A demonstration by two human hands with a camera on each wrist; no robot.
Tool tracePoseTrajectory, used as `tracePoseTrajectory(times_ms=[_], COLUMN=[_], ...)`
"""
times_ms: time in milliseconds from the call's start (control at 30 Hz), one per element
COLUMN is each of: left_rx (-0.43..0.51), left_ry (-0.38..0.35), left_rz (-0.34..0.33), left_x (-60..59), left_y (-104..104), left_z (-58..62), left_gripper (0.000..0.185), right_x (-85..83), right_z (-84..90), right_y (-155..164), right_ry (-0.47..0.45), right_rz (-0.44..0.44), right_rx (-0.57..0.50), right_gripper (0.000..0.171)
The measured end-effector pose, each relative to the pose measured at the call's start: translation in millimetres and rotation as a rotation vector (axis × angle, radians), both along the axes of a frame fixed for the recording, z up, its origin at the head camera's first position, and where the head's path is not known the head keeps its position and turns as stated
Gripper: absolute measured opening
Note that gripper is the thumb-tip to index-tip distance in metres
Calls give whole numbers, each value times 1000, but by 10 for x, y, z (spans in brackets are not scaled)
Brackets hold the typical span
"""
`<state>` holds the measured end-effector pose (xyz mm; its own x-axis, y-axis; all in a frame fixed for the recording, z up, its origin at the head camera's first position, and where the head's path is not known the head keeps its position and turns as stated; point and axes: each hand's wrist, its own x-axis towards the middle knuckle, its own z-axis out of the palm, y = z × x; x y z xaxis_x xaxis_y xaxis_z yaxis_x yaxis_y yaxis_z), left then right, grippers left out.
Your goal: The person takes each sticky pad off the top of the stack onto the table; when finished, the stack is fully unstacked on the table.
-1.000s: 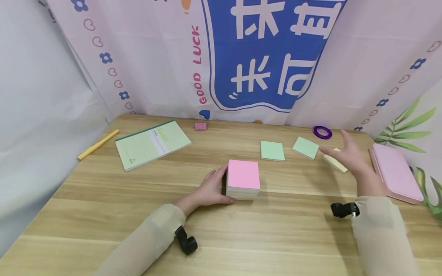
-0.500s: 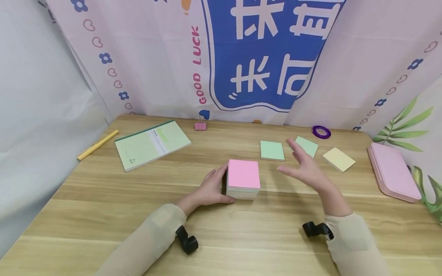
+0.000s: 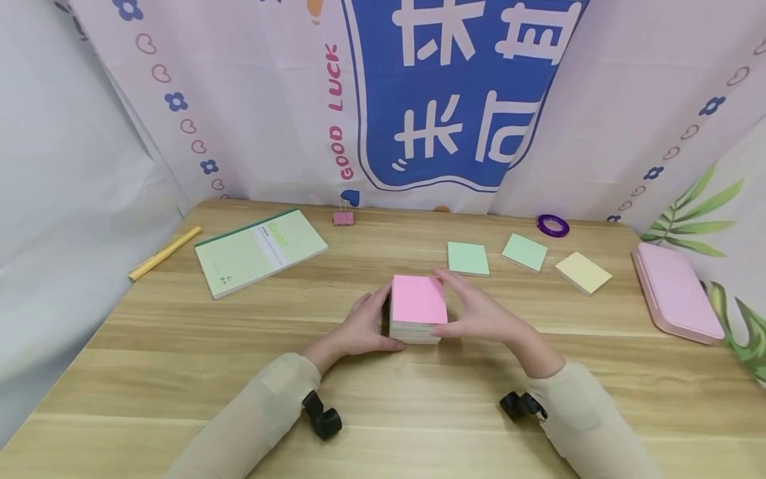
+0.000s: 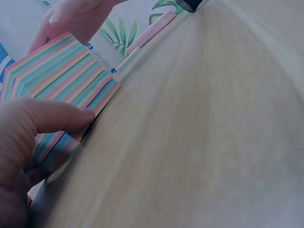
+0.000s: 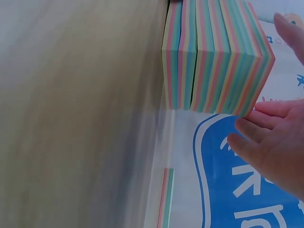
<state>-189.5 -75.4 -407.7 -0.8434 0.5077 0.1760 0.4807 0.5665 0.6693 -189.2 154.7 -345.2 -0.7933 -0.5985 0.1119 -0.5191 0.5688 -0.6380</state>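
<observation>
Squarely between the two hands sits the block of sticky notes (image 3: 419,317), pink sheet uppermost, near the middle of the worktop (image 3: 179,372). The left hand (image 3: 365,326) holds its left side, thumb curled against the striped edge; the right hand (image 3: 479,316) reaches over the right side — fingers along the far corner, thumb at the near one. Both hands are equally close. Being roughly square, the block has no clear long axis.
</observation>
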Motion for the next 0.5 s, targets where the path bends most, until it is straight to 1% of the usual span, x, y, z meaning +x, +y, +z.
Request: tracePoseTrajectory(times_ms=[300,500], left_rx=[9,11], left_ry=[-5,-6], left_rz=[-5,-9], left_x=[-4,-8], left_y=[3,4], left_z=[4,-2], left_gripper=[103,103], right_x=[-26,-50], right_z=[-10,-5], right_y=[-70,-64], right_ry=[59,31], right_rz=[-6,-3], right_rx=[69,84], right_gripper=[95,93])
